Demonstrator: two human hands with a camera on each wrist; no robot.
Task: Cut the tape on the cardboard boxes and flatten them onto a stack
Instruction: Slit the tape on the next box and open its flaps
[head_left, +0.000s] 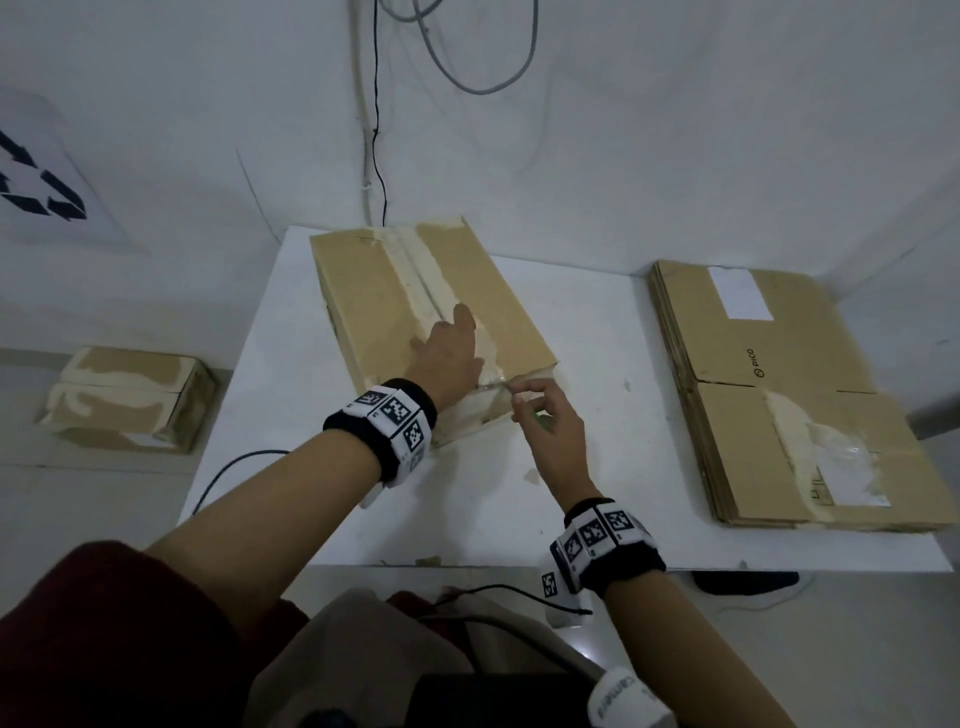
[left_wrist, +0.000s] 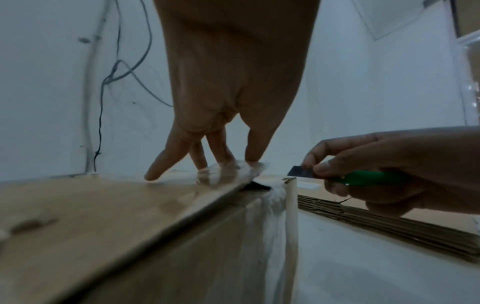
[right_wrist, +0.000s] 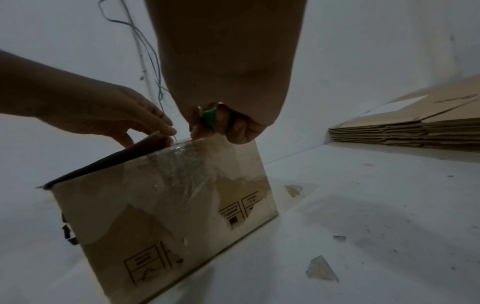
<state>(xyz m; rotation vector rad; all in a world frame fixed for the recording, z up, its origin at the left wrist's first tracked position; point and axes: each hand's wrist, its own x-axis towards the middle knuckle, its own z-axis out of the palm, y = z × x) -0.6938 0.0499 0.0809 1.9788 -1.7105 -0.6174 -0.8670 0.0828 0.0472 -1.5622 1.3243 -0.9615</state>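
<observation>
A taped cardboard box (head_left: 415, 301) lies on the white table (head_left: 597, 467), with a tape strip (head_left: 421, 280) running down its top. My left hand (head_left: 449, 348) presses flat on the box lid, fingers straight (left_wrist: 161, 164). My right hand (head_left: 545, 421) grips a green-handled utility knife (left_wrist: 363, 176) at the box's near right corner, its blade (left_wrist: 298, 171) just beside the taped edge. In the right wrist view the green knife (right_wrist: 209, 118) shows between my curled fingers above the box side (right_wrist: 168, 205), and the near left flap gapes slightly.
A stack of flattened boxes (head_left: 779, 395) lies on the table's right side. Another taped box (head_left: 130, 400) sits on the floor at the left. Cables (head_left: 376, 130) hang down the wall behind. Tape scraps (right_wrist: 320, 269) dot the tabletop.
</observation>
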